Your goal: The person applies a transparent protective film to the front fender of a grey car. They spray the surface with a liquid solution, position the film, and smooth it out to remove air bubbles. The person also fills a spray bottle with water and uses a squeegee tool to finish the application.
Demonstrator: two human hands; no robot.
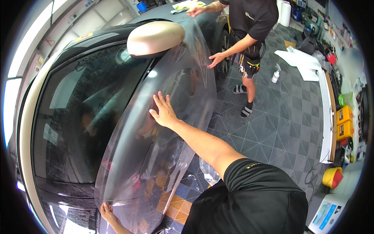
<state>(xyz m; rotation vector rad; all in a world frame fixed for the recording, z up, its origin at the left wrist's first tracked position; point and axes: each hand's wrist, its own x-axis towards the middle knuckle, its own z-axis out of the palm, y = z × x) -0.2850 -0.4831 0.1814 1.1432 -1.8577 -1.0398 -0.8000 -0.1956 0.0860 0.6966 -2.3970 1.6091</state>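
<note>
A large sheet of clear film lies over the side of a dark car, below its cream mirror cap. My right hand rests flat on the film, fingers spread and pointing up. My left hand pinches the film's lower edge near the bottom of the picture. At the far end a co-worker in black presses one hand on the film; the co-worker's other hand rests on top of the car.
Grey grid tiles cover the floor. A white spray bottle stands by the co-worker's feet. White sheets, yellow boxes and a yellow bucket line the right wall.
</note>
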